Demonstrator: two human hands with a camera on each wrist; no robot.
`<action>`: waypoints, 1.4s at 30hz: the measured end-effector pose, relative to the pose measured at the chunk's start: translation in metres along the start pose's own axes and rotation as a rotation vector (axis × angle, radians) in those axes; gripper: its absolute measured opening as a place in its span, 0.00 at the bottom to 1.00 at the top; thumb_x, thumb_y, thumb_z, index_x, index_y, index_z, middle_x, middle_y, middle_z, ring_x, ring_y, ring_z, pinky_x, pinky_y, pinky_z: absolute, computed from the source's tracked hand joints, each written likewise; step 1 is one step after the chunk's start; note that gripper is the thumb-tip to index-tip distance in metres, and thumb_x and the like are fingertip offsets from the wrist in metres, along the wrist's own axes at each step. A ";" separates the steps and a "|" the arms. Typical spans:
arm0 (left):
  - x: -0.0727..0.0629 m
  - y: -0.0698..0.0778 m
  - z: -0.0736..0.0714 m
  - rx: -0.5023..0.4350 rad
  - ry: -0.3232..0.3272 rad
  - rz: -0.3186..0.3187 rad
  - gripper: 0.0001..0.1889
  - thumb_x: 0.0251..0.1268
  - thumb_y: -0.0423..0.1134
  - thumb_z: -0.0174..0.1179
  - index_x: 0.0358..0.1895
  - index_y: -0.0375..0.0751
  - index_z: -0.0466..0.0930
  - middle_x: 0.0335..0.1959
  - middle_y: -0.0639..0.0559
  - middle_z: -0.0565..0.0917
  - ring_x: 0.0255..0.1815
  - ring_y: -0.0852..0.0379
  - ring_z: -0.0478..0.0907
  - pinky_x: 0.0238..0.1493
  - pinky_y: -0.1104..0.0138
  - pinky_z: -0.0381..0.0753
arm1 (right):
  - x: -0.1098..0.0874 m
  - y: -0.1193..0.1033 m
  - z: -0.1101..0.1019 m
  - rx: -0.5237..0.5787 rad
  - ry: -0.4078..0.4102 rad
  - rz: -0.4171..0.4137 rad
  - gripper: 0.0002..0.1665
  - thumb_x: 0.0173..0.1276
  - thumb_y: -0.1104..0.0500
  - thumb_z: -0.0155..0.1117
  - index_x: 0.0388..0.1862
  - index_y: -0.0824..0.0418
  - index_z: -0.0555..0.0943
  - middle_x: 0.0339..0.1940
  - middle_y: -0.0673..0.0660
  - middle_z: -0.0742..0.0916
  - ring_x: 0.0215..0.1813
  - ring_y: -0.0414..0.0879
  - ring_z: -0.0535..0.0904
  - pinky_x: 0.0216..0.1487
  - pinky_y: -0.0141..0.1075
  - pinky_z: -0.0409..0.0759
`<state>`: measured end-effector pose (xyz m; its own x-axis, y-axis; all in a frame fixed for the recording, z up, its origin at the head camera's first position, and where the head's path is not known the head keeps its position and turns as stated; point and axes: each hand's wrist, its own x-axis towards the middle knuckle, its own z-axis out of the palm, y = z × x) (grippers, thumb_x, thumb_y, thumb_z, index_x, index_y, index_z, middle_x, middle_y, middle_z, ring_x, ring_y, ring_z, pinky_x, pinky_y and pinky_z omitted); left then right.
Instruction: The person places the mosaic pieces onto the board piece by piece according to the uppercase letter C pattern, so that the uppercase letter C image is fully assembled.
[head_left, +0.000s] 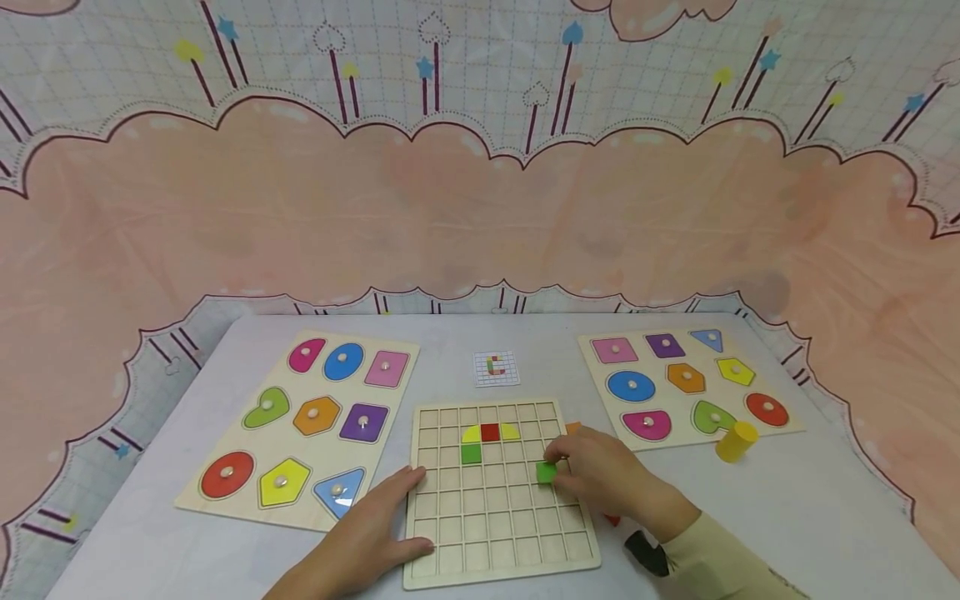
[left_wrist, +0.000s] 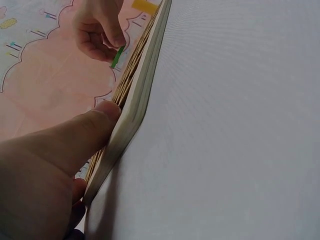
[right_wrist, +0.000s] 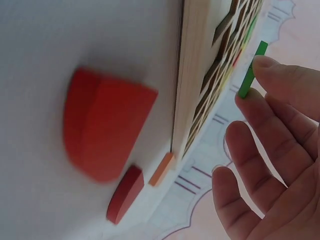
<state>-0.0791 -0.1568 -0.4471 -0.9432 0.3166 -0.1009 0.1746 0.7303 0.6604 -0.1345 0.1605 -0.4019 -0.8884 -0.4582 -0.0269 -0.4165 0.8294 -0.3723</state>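
Observation:
A wooden grid board (head_left: 447, 504) lies in front of me. In its upper part a red square tile (head_left: 490, 432) sits between two yellow rounded tiles, with a green square tile (head_left: 471, 453) below the left one. My right hand (head_left: 611, 477) pinches another green square tile (head_left: 546, 472) between thumb and index finger, above the board's right side. The right wrist view shows this tile (right_wrist: 253, 70) edge-on, held off the board. With thumb and fingers extended, my left hand (head_left: 367, 533) touches the board's left edge; its thumb (left_wrist: 95, 122) presses there.
Knob puzzle boards stand left (head_left: 300, 450) and right (head_left: 667, 400). A small pattern card (head_left: 496, 368) lies behind the grid. Right of the grid are red pieces (right_wrist: 117, 125), an orange piece (right_wrist: 161, 170), a yellow cylinder (head_left: 737, 442) and a black object (head_left: 647, 553).

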 end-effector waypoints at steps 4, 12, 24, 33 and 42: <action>0.000 0.000 0.000 0.005 -0.001 -0.009 0.48 0.48 0.55 0.78 0.72 0.38 0.67 0.73 0.38 0.68 0.73 0.36 0.63 0.69 0.42 0.64 | 0.002 -0.004 0.003 0.027 -0.003 -0.028 0.10 0.61 0.60 0.74 0.41 0.54 0.86 0.37 0.45 0.85 0.39 0.41 0.74 0.44 0.41 0.80; 0.000 0.001 0.000 0.014 0.004 0.002 0.48 0.48 0.55 0.77 0.72 0.38 0.67 0.73 0.38 0.68 0.73 0.37 0.63 0.69 0.43 0.64 | 0.013 -0.019 0.008 0.076 -0.012 -0.085 0.08 0.63 0.61 0.72 0.42 0.57 0.86 0.39 0.48 0.86 0.43 0.44 0.77 0.49 0.43 0.81; 0.001 0.001 0.000 0.005 -0.005 -0.011 0.47 0.49 0.54 0.77 0.72 0.37 0.67 0.73 0.37 0.67 0.74 0.36 0.62 0.70 0.42 0.63 | 0.026 -0.035 0.012 0.069 -0.030 -0.120 0.09 0.65 0.59 0.72 0.44 0.58 0.85 0.40 0.49 0.87 0.44 0.44 0.79 0.51 0.42 0.81; 0.001 0.003 -0.001 0.008 -0.020 -0.026 0.48 0.49 0.55 0.77 0.72 0.38 0.67 0.73 0.37 0.67 0.74 0.36 0.62 0.69 0.41 0.63 | 0.035 -0.044 0.019 0.113 -0.075 -0.081 0.11 0.65 0.58 0.71 0.46 0.58 0.86 0.41 0.48 0.88 0.45 0.44 0.80 0.53 0.41 0.81; 0.001 0.003 -0.001 0.008 -0.013 -0.025 0.48 0.49 0.55 0.77 0.72 0.38 0.67 0.73 0.37 0.68 0.73 0.36 0.62 0.69 0.42 0.64 | 0.042 -0.051 0.022 0.083 -0.056 -0.138 0.11 0.65 0.59 0.71 0.46 0.59 0.86 0.40 0.47 0.88 0.44 0.43 0.80 0.52 0.39 0.81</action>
<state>-0.0794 -0.1550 -0.4446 -0.9434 0.3064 -0.1268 0.1536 0.7427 0.6517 -0.1458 0.0919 -0.4044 -0.8109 -0.5848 -0.0215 -0.5140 0.7294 -0.4514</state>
